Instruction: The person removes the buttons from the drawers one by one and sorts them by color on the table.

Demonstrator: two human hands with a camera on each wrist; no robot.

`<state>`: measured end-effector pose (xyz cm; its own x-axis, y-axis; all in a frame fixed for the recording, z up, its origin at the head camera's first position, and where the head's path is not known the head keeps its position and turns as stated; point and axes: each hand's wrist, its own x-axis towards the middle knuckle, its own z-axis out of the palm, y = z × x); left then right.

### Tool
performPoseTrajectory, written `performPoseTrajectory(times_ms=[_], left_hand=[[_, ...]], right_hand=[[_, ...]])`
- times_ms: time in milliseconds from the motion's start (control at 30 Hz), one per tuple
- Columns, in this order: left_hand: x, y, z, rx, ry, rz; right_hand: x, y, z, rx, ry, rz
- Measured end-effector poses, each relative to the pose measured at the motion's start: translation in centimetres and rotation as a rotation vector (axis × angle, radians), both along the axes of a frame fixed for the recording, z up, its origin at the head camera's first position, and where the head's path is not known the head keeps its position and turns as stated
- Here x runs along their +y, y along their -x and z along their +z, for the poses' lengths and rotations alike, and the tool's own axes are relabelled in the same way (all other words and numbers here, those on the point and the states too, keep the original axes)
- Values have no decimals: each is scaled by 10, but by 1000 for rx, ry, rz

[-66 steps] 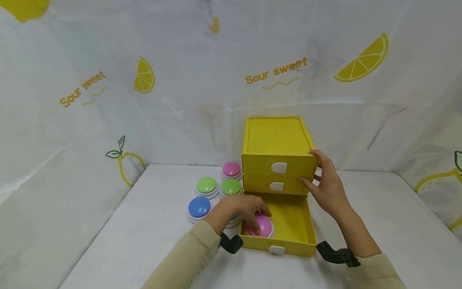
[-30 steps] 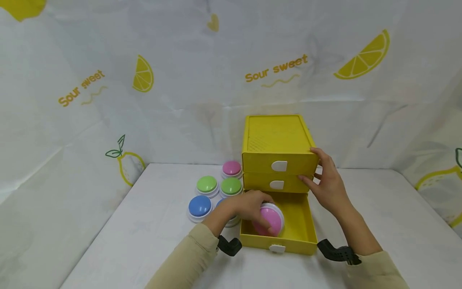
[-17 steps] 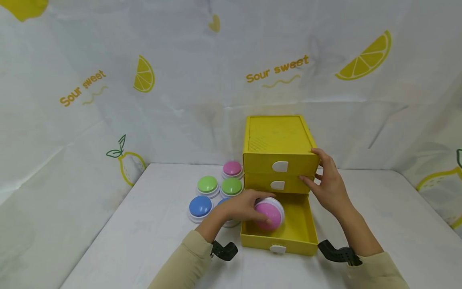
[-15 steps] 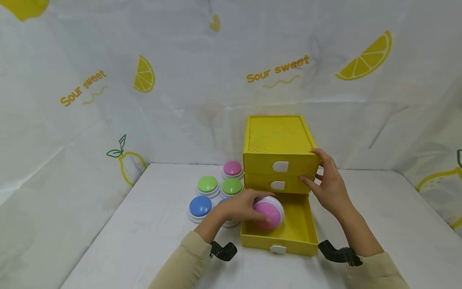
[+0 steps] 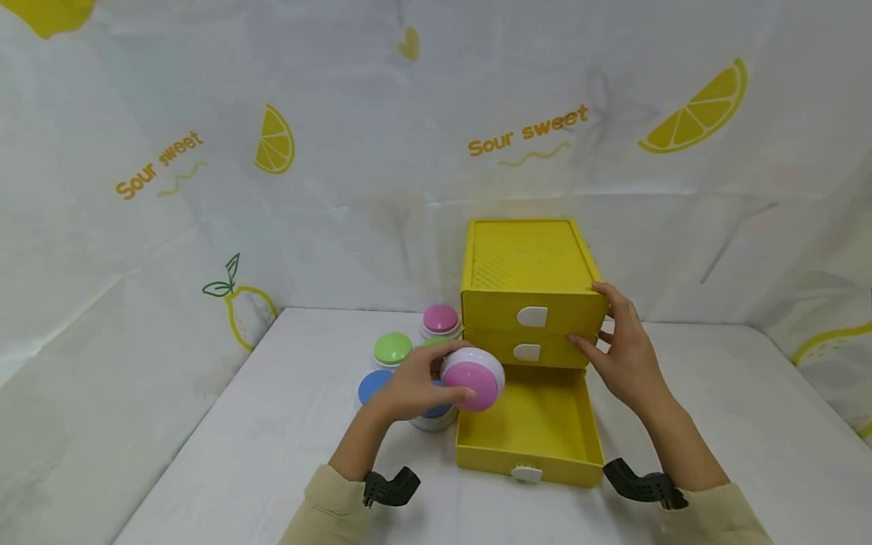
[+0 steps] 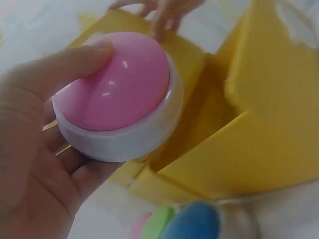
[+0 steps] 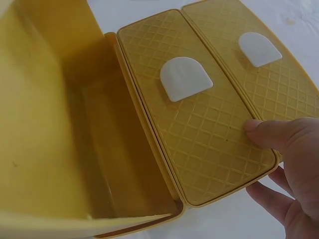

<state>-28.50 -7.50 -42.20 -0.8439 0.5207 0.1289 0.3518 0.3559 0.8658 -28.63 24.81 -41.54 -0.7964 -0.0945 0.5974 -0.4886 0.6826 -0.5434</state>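
In the head view my left hand (image 5: 407, 387) grips a pink push button (image 5: 471, 384) with a white base, raised at the left side of the pulled-out bottom drawer (image 5: 527, 460). The left wrist view shows the thumb across the pink dome (image 6: 122, 84) and the fingers behind the white base. My right hand (image 5: 630, 359) holds the right front edge of the yellow drawer cabinet (image 5: 531, 253). Its thumb presses the middle drawer's front (image 7: 209, 134), while the other fingers lie along the cabinet's side. The top and middle drawers are closed.
Left of the cabinet, several push buttons stand on the white table (image 5: 272, 439): a pink one (image 5: 440, 319) at the back, green ones (image 5: 392, 348) and blue ones (image 5: 373, 384). My left hand partly covers some. A printed white cloth (image 5: 368, 151) hangs behind.
My left hand has gripped the pink push button in the bottom drawer, tilted it, and lifted it up and to the left. The right hand has kept its place on the cabinet.
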Motion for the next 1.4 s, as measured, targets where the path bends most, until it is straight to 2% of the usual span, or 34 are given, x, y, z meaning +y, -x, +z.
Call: performPoseTrajectory(times_ms=[100,233,333,567,733,933,1067,1267,1400], left_hand=[[-20,2,6,23,-93,59],[-42,8,15,46,-137,151],[-50,16,21,62,-177,238],[-52,44,27,53,-223,518],[-57,68,21,-25,-251,650],[-60,102,12,-110,-236,740],[-64,120,5,-166,-217,780],[-67,135,-6,-224,-223,777],[-64,141,-19,-299,-215,785]], right_hand=[[0,0,0,3,0,2],[0,1,0,0,-1,-1],[0,1,-1,-3,2,-3],[2,0,-3,5,9,0],[2,1,-7,7,8,6],[3,4,-5,27,-4,7],[3,4,-3,36,-15,19],[3,4,-3,33,-18,11],[3,1,-4,20,-13,3]])
